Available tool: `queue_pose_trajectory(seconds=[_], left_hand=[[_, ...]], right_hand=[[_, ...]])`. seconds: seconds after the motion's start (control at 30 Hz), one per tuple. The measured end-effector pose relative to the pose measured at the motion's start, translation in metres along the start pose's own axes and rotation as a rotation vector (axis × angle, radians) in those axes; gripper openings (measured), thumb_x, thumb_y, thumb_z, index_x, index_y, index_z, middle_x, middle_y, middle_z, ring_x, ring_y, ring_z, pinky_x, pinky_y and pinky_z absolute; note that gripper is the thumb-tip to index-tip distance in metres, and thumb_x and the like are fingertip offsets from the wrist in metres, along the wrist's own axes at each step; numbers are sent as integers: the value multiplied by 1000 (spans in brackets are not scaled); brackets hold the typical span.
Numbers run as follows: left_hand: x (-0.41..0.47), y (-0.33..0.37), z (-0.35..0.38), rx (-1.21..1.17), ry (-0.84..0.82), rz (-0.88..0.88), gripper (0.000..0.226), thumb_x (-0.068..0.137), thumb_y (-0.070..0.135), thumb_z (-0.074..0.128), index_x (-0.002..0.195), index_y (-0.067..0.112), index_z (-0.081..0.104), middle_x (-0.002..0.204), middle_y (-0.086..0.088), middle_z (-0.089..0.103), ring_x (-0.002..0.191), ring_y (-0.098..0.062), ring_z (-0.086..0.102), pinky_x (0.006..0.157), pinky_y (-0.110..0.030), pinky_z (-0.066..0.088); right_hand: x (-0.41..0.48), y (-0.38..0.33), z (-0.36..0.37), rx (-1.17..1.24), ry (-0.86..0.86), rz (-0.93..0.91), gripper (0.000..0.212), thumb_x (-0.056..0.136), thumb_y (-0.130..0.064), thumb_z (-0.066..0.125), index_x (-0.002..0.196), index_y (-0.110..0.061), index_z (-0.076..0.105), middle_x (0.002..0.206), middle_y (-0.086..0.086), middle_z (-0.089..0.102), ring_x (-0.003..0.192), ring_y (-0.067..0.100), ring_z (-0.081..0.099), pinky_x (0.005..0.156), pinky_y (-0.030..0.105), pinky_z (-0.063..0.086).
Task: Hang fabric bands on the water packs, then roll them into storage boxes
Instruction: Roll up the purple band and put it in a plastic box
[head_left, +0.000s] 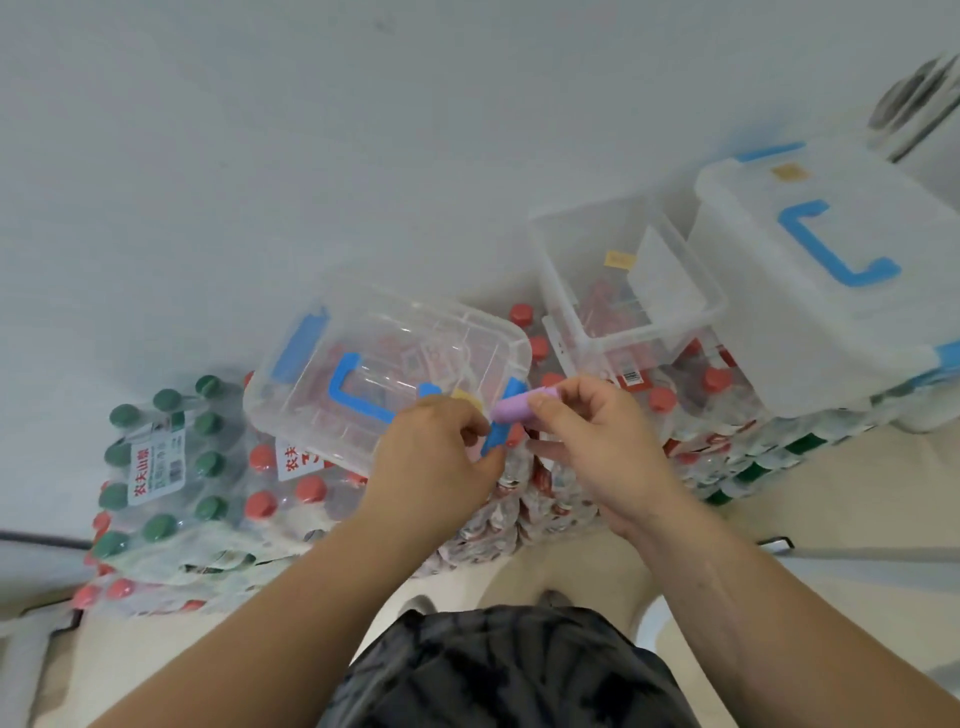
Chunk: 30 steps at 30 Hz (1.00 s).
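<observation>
Right hand (587, 447) is up front, thumb and forefinger pinched round the lilac fabric band (511, 408), which is wound into a short, plump roll. It hangs in the air just above the near right corner of the clear plastic storage box with the blue handle (291, 410). That box has its lid on and sits on top of the shrink-wrapped red-capped water packs (291, 493).

Left hand (431, 457) is right beside it, fingers curled in close to the box's blue side latch (493, 439). Whether it pinches a loose end of the band or nothing at all, I cannot tell; the fingertips hide it.

The band looks soft, light and squashy, with no risk of breaking. The danger is that it springs open if the pinch slackens. Best hold, I'd say, is across the middle of the roll, with the other hand on the free tail.

Further left is the green-capped water pack (166, 467), wrapped in slick film that a band could slide on. To the far right an open clear plastic tub (587, 322) stands with no lid, the likelier place for a roll to go. Beyond it is a big white lidded crate with a blue handle (779, 322).
</observation>
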<state>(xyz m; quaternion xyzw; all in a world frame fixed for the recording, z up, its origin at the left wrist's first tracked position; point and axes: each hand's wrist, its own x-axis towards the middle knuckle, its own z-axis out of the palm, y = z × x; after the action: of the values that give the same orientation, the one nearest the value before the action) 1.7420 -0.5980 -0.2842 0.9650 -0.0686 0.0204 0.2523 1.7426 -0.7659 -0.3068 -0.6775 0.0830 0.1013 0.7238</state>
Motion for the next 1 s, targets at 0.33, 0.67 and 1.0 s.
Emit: queue_pose_trajectory(seconds=[0.33, 0.67, 1.0], left_hand=[[16, -20, -14, 96, 4, 50, 53, 72, 41, 75, 121, 20, 71, 120, 2, 65, 114, -19, 59, 103, -32, 43], [36, -43, -32, 117, -226, 147, 85, 68, 51, 84, 140, 16, 55, 146, 8, 46, 132, -6, 45, 112, -23, 36], [54, -61, -38, -8, -264, 172, 75, 74, 43, 80, 142, 22, 55, 148, 16, 46, 134, 2, 41, 112, -19, 32]], right_hand=[[22, 3, 6, -51, 83, -30, 29, 80, -46, 74, 79, -19, 64, 90, 15, 78, 96, 41, 73, 84, 63, 59], [27, 5, 18, 33, 29, 19, 26, 95, -13, 69, 82, -4, 49, 89, 14, 79, 83, 30, 78, 75, 40, 65], [43, 1, 37, -37, -16, -65, 18, 92, -34, 73, 84, -25, 59, 127, -7, 72, 115, 11, 70, 102, 48, 55]])
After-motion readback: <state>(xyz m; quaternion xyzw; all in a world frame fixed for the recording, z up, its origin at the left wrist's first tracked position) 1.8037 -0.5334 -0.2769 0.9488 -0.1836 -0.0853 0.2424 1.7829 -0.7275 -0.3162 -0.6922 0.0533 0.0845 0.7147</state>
